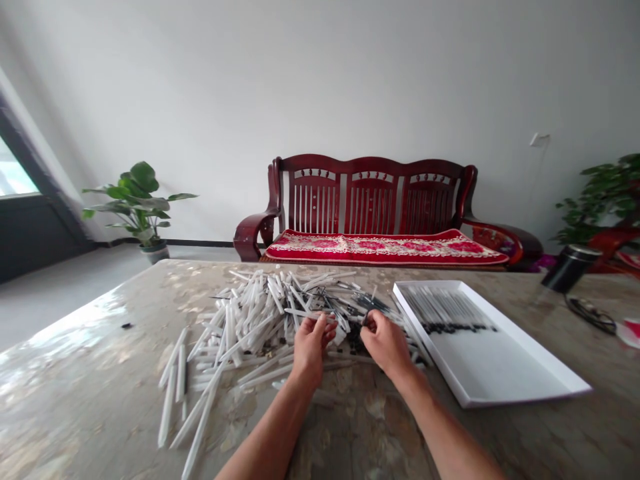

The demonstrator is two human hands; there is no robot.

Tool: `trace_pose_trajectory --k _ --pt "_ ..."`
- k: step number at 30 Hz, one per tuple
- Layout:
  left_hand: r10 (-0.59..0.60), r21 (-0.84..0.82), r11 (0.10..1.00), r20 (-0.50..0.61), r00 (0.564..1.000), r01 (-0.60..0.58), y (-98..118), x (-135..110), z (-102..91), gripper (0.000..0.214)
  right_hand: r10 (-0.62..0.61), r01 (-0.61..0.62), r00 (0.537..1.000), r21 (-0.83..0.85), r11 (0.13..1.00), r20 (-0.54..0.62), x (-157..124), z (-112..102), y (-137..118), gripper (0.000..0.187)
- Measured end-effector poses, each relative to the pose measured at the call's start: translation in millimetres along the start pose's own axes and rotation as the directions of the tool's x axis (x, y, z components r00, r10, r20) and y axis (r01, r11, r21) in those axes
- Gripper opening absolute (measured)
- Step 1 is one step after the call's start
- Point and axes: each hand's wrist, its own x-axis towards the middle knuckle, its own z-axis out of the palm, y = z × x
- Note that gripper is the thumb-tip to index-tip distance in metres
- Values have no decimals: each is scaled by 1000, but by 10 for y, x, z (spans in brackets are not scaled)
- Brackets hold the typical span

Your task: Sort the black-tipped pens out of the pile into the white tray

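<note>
A heaped pile of white plastic tubes point(255, 320) lies on the mottled stone tabletop point(90, 400), with thin black-tipped pieces mixed in at its right end point(357, 337). My left hand point(310, 347) is at the pile's front edge, its fingers closed on a thin tube. My right hand point(385, 343) is close beside it, pinching a thin dark piece at the fingertips. To the right, a shallow white tray point(500, 367) holds a neat row of slim black-tipped refills point(447, 310). Neither hand touches the tray.
A black cylindrical canister point(570, 268) and a dark coiled cord point(590, 313) lie at the table's far right. Beyond the far edge stand a red wooden bench point(370, 200) and potted plants point(135, 203) on either side.
</note>
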Motion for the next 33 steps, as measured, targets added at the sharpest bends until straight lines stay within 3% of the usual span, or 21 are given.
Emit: trace_pose_trajectory --k 3,6,12,16,22,27,33 --pt "-108 -94 989 38 993 111 -10 -44 38 14 44 -79 995 427 901 91 -34 13 -8 9" --pt "-173 -129 975 81 982 183 -35 -97 65 9 106 -178 983 629 757 151 -89 63 -34 10" --pt "-213 -124 967 83 974 222 -52 -140 77 9 266 -328 941 762 558 210 -131 139 -58 23" --pt "-221 -143 962 86 971 232 -36 -117 74 7 259 -335 938 793 509 231 -118 112 -51 25" --pt "-251 -165 951 80 965 262 -37 -105 70 9 253 -328 935 875 356 248 -158 132 -90 34" --pt "-272 -189 942 58 960 278 -33 -106 71 8 249 -233 958 897 377 144 -169 170 -69 39" --pt "-298 -176 933 115 948 315 -46 -125 75 9 157 -118 987 818 563 35 -169 170 -11 39"
